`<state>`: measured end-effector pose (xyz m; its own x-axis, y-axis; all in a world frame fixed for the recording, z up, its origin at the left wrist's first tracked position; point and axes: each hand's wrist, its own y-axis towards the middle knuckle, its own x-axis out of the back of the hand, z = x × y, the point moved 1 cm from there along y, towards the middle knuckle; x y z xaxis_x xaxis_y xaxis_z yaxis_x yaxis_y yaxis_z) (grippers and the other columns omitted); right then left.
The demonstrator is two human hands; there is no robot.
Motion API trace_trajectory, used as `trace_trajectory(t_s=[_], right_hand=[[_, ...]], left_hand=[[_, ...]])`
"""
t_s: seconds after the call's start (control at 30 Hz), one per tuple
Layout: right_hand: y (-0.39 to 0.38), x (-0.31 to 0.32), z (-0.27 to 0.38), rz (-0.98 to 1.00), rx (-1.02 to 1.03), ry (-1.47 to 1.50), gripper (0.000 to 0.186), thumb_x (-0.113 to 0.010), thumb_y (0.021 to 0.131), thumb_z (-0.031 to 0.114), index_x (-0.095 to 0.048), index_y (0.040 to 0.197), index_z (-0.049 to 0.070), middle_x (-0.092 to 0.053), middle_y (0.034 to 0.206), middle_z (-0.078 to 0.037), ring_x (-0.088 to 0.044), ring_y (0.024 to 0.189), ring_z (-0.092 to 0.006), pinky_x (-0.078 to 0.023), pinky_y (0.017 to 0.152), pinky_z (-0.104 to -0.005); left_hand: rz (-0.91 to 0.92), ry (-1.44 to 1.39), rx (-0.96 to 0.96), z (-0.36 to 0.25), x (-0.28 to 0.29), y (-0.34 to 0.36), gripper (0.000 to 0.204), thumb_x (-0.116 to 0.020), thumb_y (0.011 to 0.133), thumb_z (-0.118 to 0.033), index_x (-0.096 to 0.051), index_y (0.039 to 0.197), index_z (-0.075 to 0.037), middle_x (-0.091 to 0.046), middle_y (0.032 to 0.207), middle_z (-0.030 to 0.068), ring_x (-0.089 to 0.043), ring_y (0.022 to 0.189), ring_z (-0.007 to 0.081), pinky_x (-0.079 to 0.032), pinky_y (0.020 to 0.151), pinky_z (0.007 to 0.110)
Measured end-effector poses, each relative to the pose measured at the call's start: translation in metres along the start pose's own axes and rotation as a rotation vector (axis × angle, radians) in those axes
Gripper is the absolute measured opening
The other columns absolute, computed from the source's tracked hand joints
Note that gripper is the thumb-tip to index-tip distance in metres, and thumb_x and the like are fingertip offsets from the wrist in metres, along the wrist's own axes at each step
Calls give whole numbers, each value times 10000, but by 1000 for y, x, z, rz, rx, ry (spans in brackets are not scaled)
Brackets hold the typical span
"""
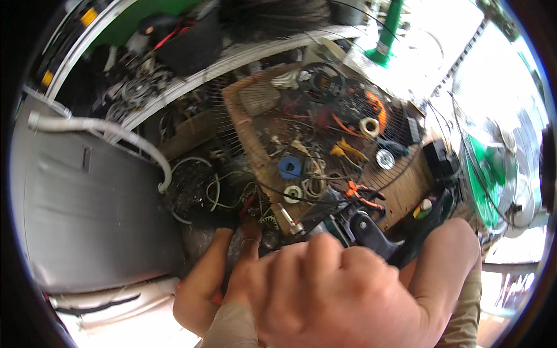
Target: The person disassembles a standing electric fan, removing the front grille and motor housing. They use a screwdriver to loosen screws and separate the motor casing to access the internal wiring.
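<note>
My right hand [342,296] fills the lower middle, close to the camera, its fingers curled into a closed shape. Whether anything is inside that grip is hidden. At the lower left a beige sleeve [233,326] leads to bare skin that passes behind this hand; my left hand's fingers cannot be made out there. Just beyond the knuckles are a dark power tool [371,229] and a metal socket-like piece [290,221]. Orange-handled pliers [364,194] lie past them on a wooden board [400,200].
The board also bears a blue ring-shaped part [289,167], a roll of tape [369,127], a yellow-handled tool [348,152] and loose wires. At right stands a green-bladed fan [490,180]. A grey cabinet [104,203] with a hose [133,134] is at left, and a cluttered shelf [243,61] runs behind.
</note>
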<state>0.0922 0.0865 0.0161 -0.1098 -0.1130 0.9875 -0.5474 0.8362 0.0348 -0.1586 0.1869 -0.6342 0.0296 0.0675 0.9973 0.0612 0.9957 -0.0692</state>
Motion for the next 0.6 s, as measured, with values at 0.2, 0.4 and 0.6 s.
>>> trace_trajectory(t_s=[0.2, 0.4, 0.6], right_hand=[[-4, -4, -1, -10, -61, 239, 298, -660, 778, 323, -536, 560, 162, -464, 589, 40, -439, 551, -115, -296, 428, -263], [-2, -28, -25, -499, -49, 484, 302, -735, 723, 239, -649, 952, 61, -648, 891, -61, -637, 842, -229, -492, 646, -357], [-106, -147, -134, -529, -607, 276, 770, -705, 867, 360, -389, 1414, -79, -339, 1490, -286, -323, 1389, -460, -278, 1149, -526]], left_hand=[[199, -31, -35, 4, 35, 13, 382, -480, 947, -216, -591, 1251, -13, -641, 1163, 245, -619, 1062, 429, -488, 899, 512], [361, -154, -44, 0, 112, -27, 372, -478, 969, -271, -634, 1190, -15, -656, 1141, 238, -631, 1042, 418, -490, 892, 493], [266, -269, -195, 33, 155, -108, 385, -474, 987, -324, -680, 1038, -2, -680, 997, 225, -641, 961, 423, -490, 846, 479]])
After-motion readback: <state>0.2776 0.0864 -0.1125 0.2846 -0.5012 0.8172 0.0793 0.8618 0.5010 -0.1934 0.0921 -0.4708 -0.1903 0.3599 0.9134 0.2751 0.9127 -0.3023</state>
